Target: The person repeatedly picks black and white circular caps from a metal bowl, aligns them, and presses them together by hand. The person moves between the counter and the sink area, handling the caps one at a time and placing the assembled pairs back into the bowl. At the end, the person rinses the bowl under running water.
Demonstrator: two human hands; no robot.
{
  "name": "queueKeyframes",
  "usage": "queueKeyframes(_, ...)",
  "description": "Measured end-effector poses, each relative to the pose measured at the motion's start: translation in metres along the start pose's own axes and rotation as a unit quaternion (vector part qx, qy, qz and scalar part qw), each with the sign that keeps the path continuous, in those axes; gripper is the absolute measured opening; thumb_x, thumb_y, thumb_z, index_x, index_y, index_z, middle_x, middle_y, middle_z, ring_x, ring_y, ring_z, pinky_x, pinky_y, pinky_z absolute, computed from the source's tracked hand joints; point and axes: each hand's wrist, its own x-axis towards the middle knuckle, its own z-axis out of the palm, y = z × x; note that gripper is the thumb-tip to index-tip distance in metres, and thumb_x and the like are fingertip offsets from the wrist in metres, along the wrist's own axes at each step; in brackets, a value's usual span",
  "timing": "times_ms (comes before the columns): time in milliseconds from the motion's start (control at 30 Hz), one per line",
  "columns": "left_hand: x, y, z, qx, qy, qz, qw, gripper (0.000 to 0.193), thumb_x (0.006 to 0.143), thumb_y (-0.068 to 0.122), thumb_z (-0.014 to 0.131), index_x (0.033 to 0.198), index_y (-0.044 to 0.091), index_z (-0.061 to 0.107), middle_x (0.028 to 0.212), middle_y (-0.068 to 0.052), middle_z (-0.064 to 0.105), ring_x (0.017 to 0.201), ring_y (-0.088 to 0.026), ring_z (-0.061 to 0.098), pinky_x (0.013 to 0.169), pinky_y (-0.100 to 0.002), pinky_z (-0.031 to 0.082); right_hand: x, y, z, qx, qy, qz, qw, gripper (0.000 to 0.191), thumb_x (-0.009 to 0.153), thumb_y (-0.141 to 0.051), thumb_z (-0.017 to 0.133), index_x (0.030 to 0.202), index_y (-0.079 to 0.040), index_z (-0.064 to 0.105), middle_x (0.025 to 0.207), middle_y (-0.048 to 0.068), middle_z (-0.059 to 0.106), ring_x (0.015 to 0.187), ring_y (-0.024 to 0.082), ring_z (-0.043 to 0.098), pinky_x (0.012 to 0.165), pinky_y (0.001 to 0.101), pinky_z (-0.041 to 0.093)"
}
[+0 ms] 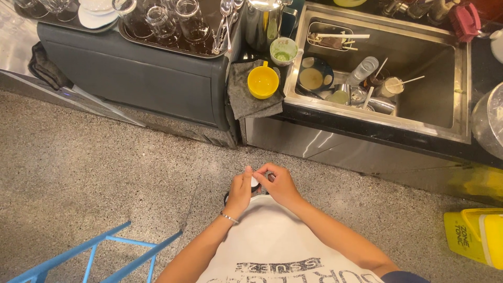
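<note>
Both my hands meet in front of my body, above the speckled floor. My left hand (240,191), with a thin bracelet on the wrist, and my right hand (280,183) pinch a small white object (254,183) between their fingertips. A dark part shows just under it; what it is cannot be told. Below the hands hangs a white cloth or apron (267,241) with dark printed lettering.
A steel sink (419,112) at the upper right holds dirty cups, a bowl, glasses and straws. A yellow cup (263,82) sits on a grey cloth beside it. Glasses stand on a tray (173,44) over a grey cabinet. Blue frame (99,254) lower left; yellow crate (474,236) lower right.
</note>
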Motion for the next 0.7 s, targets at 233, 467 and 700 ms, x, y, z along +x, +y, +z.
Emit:
queueKeyframes(233,0.001,0.000,-0.001,-0.024,0.011,-0.024,0.999,0.056,0.109,0.043,0.040,0.082,0.001,0.067,0.063,-0.002,0.064,0.056,-0.009,0.056,0.052,-0.029,0.044,0.001,0.006,-0.003,-0.065,0.017,-0.065,0.996,0.012,0.087,-0.016,0.080,0.087,-0.005,0.076,0.081,-0.002,0.066,0.059,0.004,0.040,0.053,0.0228,0.035)
queueKeyframes(467,0.001,0.013,-0.007,0.048,-0.007,0.069,0.996,0.042,0.106,0.039,0.047,0.094,0.003,0.064,0.073,-0.004,0.064,0.069,-0.011,0.056,0.063,-0.032,0.049,0.011,0.014,-0.015,-0.019,-0.068,-0.015,0.997,0.019,0.088,-0.021,0.077,0.101,-0.007,0.074,0.092,-0.001,0.073,0.086,0.005,0.064,0.078,0.0238,0.050)
queueKeyframes(700,0.003,0.015,-0.010,0.088,-0.024,0.037,0.995,0.038,0.107,0.037,0.047,0.089,0.004,0.051,0.071,-0.007,0.056,0.066,-0.014,0.052,0.063,-0.035,0.048,0.007,0.016,-0.018,0.006,-0.066,-0.007,0.998,0.018,0.092,-0.022,0.076,0.093,-0.005,0.070,0.088,0.000,0.069,0.085,0.009,0.061,0.079,0.0282,0.050)
